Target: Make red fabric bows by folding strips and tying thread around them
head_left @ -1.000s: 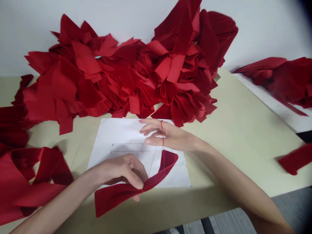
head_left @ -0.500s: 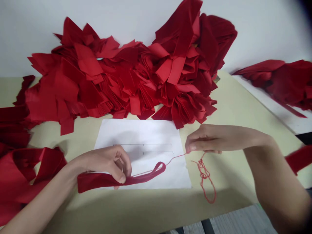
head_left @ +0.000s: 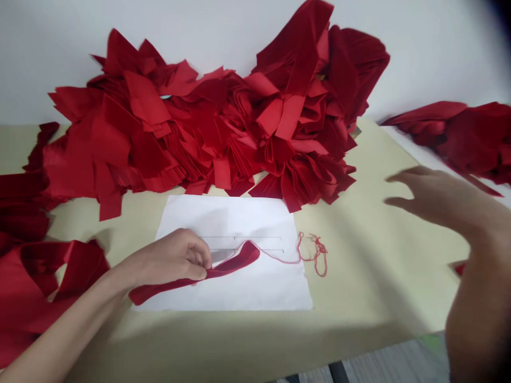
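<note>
My left hand (head_left: pixel 175 260) pinches a folded dark red ribbon (head_left: pixel 235 263) at its middle, over a white paper sheet (head_left: pixel 255 292) with ruled lines. The ribbon's looped end points right and its tail sticks out under my wrist. A thin red string (head_left: pixel 279 259) runs from my left fingers past the loop to a loose tangle on the table, just beyond the paper's right edge. Off to the right, my right hand (head_left: pixel 423 197) is raised with thumb and fingers apart, holding nothing.
Behind the paper lies a large heap of red ribbon pieces (head_left: pixel 191 133) against the white wall (head_left: pixel 215 32). More red ribbon (head_left: pixel 27 292) lies at the left. At the far right, another red bundle (head_left: pixel 463 133) rests on a white sheet. The table's front edge runs along the lower right.
My right hand has let go of the red string and moved right, opening. The string has dropped onto the paper and table. My left hand has shifted slightly up with the ribbon.
</note>
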Motion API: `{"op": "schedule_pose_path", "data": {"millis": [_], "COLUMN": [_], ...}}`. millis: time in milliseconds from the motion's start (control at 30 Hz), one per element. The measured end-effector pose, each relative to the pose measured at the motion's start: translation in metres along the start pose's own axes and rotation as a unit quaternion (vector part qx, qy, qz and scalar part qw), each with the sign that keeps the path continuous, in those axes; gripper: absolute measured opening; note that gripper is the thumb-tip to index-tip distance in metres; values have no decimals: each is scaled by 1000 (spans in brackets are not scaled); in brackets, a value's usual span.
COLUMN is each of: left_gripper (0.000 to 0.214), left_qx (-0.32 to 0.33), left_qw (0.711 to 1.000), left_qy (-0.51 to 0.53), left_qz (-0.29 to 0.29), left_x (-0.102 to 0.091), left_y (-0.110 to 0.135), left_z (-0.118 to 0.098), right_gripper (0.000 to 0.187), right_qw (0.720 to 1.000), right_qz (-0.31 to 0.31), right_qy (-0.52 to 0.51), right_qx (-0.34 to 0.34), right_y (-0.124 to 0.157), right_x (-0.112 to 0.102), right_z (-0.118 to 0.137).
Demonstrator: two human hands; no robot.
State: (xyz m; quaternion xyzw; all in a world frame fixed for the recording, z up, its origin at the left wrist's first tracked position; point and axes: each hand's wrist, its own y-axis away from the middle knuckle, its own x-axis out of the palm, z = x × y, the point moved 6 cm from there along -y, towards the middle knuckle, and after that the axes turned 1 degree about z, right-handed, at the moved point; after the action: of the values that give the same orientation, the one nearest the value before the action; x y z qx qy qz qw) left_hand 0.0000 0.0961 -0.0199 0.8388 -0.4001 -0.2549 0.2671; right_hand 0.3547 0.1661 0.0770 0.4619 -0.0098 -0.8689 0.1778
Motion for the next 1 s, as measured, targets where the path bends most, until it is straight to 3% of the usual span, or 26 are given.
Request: {"op": "schedule_pose_path", "data": {"millis": [100,133,200,267,333,400,500,633,800,1000], "left_gripper": [9,10,11,11,11,12,14,16,16,16], "left_qx": [23,31,39,49,71,95,107,87,54,32], "left_qw": [1000,999,999,998,996,991,985,978,966,963], "left_qy": [-15,-18,-29,-44,-59,-75,-103,-161,-227,-211], "left_qz": [5,10,13,8,-16,-50,-88,-103,-114,-166], "left_x": [10,14,18,21,22,21,20,21,21,11], "left_y": [6,8,13,15,17,18,20,19,14,11], "left_z": [-11,-14,-17,-15,-13,-11,-10,-13,-16,-22], "right_gripper": [33,33,36,39,46,44,29,14,14,16], "right_qw": [997,989,938,887,844,830,851,895,941,976], "right_qz": [-1,76,247,379,471,503,462,375,263,103], "right_qy": [-15,-59,-160,-199,-201,-174,-128,-101,-50,-50], "right_qx": [-70,-114,-183,-174,-157,-169,-214,-219,-206,-188], "right_y": [-7,-10,-15,-21,-24,-26,-27,-28,-27,-22], "right_x": [39,66,121,166,194,206,203,188,168,139], "right_z": [43,63,100,121,130,132,133,135,136,137]}}
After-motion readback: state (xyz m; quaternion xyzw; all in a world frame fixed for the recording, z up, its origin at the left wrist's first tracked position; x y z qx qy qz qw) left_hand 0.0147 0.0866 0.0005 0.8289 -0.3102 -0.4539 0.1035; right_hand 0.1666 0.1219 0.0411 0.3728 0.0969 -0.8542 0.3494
